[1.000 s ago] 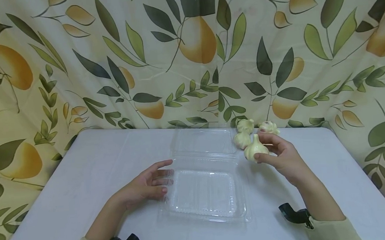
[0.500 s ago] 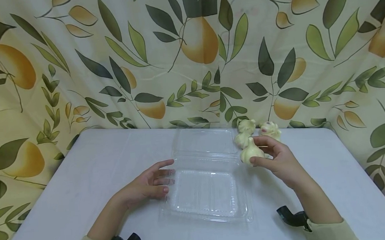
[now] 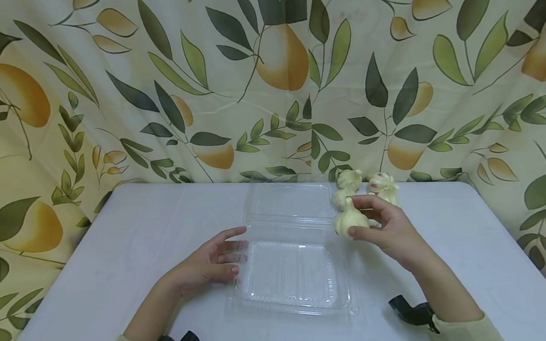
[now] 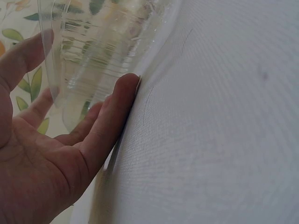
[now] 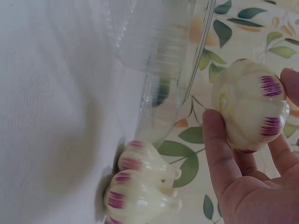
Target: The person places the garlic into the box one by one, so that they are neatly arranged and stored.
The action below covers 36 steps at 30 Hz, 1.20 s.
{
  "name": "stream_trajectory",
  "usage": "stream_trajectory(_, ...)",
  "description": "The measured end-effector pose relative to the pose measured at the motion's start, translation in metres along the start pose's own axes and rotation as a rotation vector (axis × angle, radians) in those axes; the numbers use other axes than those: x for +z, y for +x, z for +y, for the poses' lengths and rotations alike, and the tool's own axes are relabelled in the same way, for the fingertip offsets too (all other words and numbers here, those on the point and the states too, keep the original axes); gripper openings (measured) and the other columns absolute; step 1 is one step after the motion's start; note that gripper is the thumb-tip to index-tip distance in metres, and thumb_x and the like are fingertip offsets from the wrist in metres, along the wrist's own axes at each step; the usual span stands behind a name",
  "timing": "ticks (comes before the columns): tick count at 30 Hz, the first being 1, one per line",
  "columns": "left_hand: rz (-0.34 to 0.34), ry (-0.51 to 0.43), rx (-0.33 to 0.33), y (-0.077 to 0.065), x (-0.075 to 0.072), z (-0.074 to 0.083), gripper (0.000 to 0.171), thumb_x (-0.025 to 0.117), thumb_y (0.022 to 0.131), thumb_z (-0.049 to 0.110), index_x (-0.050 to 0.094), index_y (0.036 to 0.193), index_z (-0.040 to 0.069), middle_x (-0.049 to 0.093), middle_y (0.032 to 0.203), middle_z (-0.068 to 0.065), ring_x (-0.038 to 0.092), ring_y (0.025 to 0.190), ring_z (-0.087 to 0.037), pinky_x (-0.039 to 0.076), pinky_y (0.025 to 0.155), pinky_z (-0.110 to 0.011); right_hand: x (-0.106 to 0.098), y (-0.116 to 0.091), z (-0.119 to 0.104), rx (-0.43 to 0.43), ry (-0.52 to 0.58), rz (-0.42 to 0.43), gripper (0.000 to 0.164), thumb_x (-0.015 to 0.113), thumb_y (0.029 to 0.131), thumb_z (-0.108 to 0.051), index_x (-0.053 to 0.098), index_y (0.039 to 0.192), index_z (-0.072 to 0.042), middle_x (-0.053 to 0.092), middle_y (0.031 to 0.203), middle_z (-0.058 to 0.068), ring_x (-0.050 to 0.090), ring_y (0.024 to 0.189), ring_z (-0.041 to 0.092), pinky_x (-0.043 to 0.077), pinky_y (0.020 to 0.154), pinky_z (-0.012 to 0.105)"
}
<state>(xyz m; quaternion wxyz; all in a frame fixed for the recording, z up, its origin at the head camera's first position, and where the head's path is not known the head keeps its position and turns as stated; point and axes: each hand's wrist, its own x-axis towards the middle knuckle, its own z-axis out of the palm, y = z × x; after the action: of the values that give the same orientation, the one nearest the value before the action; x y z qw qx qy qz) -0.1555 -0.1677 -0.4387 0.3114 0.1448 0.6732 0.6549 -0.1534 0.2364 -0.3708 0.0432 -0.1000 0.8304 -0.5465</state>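
The change of the last second is small but clear: the right hand (image 3: 385,228) has moved a little to the left, and with it the garlic bulb (image 3: 350,219) it pinches between thumb and fingers. The bulb is now in the air just beside the right edge of the clear plastic container (image 3: 288,276), near the fold where the lid (image 3: 290,200) begins (whether it is already over the rim, I cannot tell). For the work in hand, I judge this as a carrying stage that is not finished, because the tray part holds nothing. The left hand (image 3: 208,261) has not moved; its fingers are spread and relaxed at the left edge of the container, seeming to steady it without a grip. Other garlic bulbs (image 3: 382,183) stay grouped on the white table (image 3: 134,245), behind the right hand.

About brands and writing, I can read none: the container shows no label. The bulbs carry only purple streaks, seen in the right wrist view, and the curtain (image 3: 288,57) has printed leaves, fruits and a faint rabbit outline, without words.
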Motion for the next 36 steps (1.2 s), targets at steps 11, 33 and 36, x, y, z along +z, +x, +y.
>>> stream_trajectory(11,-0.004,0.005,0.007,0.000,0.000,-0.001,0.083,0.071,0.089,0.004,0.027,0.158,0.023,0.033,0.156,-0.016,0.044,0.134,-0.036,0.055,0.088,-0.041,0.011,-0.005,-0.009,-0.033,-0.007,-0.025,0.057,0.079,0.085,-0.011,0.054,0.135,-0.005,0.053,0.133,0.012,0.050,0.118,0.021,0.050,0.091,0.018)
stream_trajectory(33,-0.003,0.009,0.004,0.001,-0.001,-0.001,0.083,0.071,0.089,0.004,0.027,0.158,0.022,0.033,0.156,-0.016,0.046,0.133,-0.035,0.054,0.089,-0.040,0.033,-0.016,-0.024,-0.114,0.060,-0.112,0.054,0.080,0.083,-0.010,0.057,0.132,-0.009,0.056,0.130,0.012,0.057,0.113,0.022,0.055,0.088,0.026)
stream_trajectory(36,-0.001,0.008,0.003,0.001,-0.001,-0.001,0.083,0.071,0.089,0.004,0.028,0.157,0.023,0.033,0.156,-0.017,0.046,0.133,-0.035,0.055,0.089,-0.040,0.035,-0.017,-0.025,-0.121,0.048,-0.116,0.053,0.080,0.084,-0.012,0.058,0.132,-0.010,0.057,0.130,0.011,0.058,0.113,0.023,0.055,0.089,0.026)
